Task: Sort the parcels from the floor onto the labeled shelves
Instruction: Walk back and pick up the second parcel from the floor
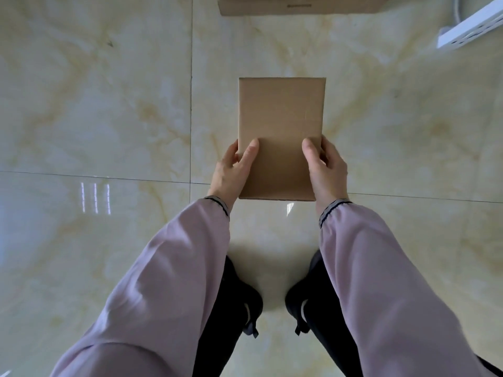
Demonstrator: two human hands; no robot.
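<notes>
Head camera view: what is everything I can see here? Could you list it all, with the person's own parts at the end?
Small parcel: one, plain brown cardboard, centre of view, held above the floor by both hands.
Large box: one, brown cardboard, top edge of view, lying on the floor, partly cut off.
Power strip: one, white, top right corner, on the floor, with a white cable.
Floor: glossy cream marble-look tiles with dark joints, all around.
Left hand: one, grip on the parcel's left edge, thumb on top.
Right hand: one, grip on the parcel's right edge, thumb on top.
Sleeves: two, pale mauve with dark-trimmed cuffs.
Shoes: two, dark, bottom centre.
</notes>
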